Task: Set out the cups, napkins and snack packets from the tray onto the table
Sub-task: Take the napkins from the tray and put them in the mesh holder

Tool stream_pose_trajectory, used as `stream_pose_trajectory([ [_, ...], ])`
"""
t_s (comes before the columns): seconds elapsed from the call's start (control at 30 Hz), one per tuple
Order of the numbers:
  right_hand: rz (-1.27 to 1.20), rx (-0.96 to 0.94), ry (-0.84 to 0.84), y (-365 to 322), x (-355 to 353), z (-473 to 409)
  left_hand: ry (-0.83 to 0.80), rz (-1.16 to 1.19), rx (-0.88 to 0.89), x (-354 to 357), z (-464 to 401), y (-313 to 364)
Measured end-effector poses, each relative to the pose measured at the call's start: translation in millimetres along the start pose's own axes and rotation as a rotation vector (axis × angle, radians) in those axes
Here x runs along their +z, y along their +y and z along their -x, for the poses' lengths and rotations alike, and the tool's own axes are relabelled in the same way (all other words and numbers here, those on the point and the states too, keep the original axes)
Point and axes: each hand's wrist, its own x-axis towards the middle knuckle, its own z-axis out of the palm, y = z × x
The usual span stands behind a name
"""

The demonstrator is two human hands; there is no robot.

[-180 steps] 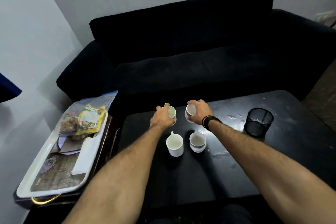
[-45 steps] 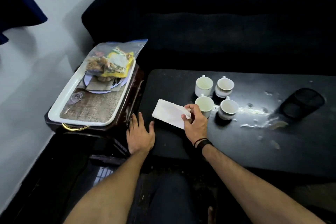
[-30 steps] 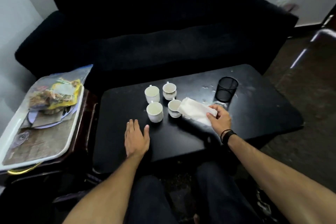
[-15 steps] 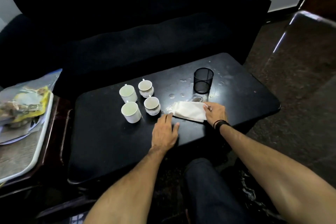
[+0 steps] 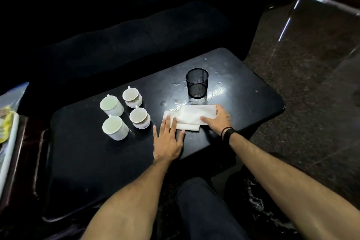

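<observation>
Several white cups [image 5: 115, 127] stand grouped on the black table [image 5: 81, 161], left of centre. White folded napkins [image 5: 191, 116] lie flat on the table just right of the cups. My left hand [image 5: 168, 138] lies flat, fingers spread, with its fingertips on the napkins' left end. My right hand [image 5: 218, 120] presses flat on their right end. The white tray [image 5: 7, 148] shows only at the left edge, with a snack packet [image 5: 5, 122] on it.
A black mesh pen cup [image 5: 197, 83] stands just behind the napkins, with wet spots around it. A black sofa [image 5: 136, 25] runs along the table's far side. My knee [image 5: 198, 200] is below the table's near edge. Dark floor lies to the right.
My left hand slid right onto the napkins' left end. The napkins now lie spread wider under both flat hands. The view shifted right, leaving the tray nearly out of frame.
</observation>
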Motion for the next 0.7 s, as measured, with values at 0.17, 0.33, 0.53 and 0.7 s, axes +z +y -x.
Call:
stream_pose_trajectory([
  [0.17, -0.171, -0.005, 0.049, -6.5, -7.6, -11.6, 0.011, 0.034, -0.041, -3.1, 0.8, 0.6],
  [0.33, -0.172, -0.109, 0.022, -47.5, -45.2, -30.1, 0.035, 0.067, -0.103, -1.8, -0.4, 0.2],
  [0.53, -0.046, -0.343, 0.147, -125.9, -98.7, -66.4, 0.06, 0.055, -0.124, -0.3, -2.7, 0.1],
  [0.7, 0.235, -0.444, 0.078, -166.0, -104.8, -94.1, 0.064, 0.065, -0.12, -3.4, -2.3, 1.2],
])
